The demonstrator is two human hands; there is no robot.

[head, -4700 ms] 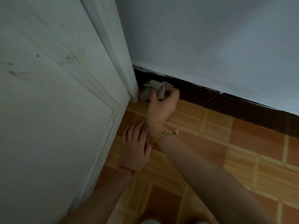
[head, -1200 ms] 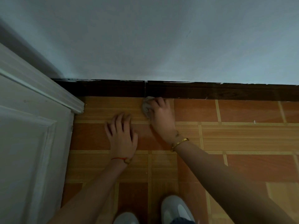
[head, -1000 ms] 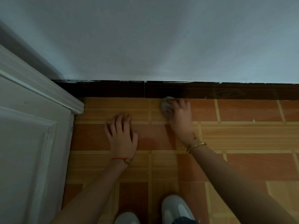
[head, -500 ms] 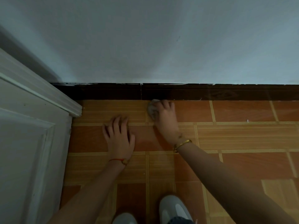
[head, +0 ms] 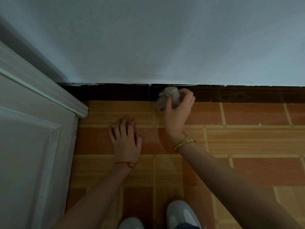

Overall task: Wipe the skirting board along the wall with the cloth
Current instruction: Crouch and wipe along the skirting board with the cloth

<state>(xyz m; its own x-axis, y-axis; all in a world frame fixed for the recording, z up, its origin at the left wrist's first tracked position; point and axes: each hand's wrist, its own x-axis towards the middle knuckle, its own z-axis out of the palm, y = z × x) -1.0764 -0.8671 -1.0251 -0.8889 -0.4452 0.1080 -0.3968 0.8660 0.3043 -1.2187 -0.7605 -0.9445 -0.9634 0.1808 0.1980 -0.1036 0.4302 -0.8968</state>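
The right hand (head: pixel 177 113) is curled around a small, bunched-up grey cloth (head: pixel 169 97). Its fingers and thumb wrap the cloth and hold it tight. The cloth sits up against the dark brown wooden skirting board (head: pixel 239 95), close to a thin join line in the board. The bottom of the cloth hangs down near the floor. The skirting board runs along the bottom of the pale blue-grey wall (head: pixel 165 38), and bits of white paint show on its top edge.

The left hand (head: pixel 126 139) lies flat on the orange and tan tiled floor (head: pixel 247 142). Its fingers are spread out and it holds nothing. It is a little way to the left of the right hand and nearer to the person.

A gold bracelet (head: pixel 184 143) is on the right wrist. A red string band (head: pixel 126 164) is on the left wrist. A white panelled door (head: pixel 29 138) stands on the left side. Two light grey shoes (head: pixel 181 215) show at the bottom.
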